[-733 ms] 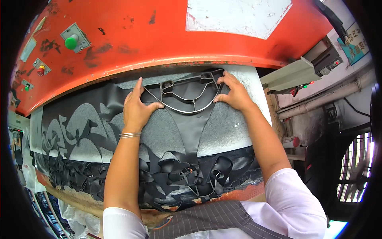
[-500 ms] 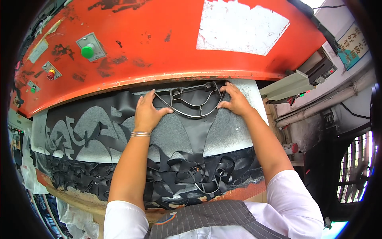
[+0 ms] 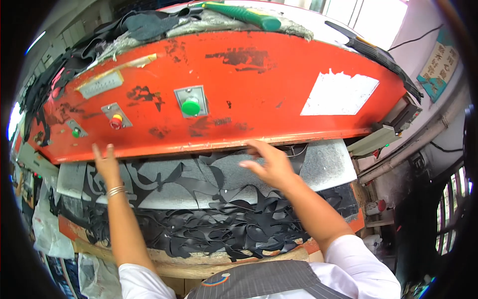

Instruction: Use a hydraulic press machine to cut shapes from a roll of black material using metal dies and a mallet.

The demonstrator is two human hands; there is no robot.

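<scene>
My left hand (image 3: 106, 167) is raised with its fingers apart, in front of the lower edge of the orange press head (image 3: 279, 84) and below its red button (image 3: 116, 122). Nothing is in it. My right hand (image 3: 271, 165) is also open and empty, near the middle of the same edge. Beside the right fingertips, a small part of a thin metal cutting die (image 3: 298, 151) shows on the dark sheet; the press head hides most of it. Strips of cut black sheet (image 3: 144, 180) lie on the white cutting board (image 3: 328, 162).
Curled black offcuts (image 3: 219, 226) pile along the board's near side. Large green buttons (image 3: 190, 106) and smaller ones sit on the press front. On top lie dark scraps (image 3: 149, 24) and a green-handled tool (image 3: 244, 14). Clear plastic bags (image 3: 52, 226) hang at the left.
Both hands have let go of the cutting die and moved left. The view has shifted up and left, showing the press top. The press head now covers most of the die.
</scene>
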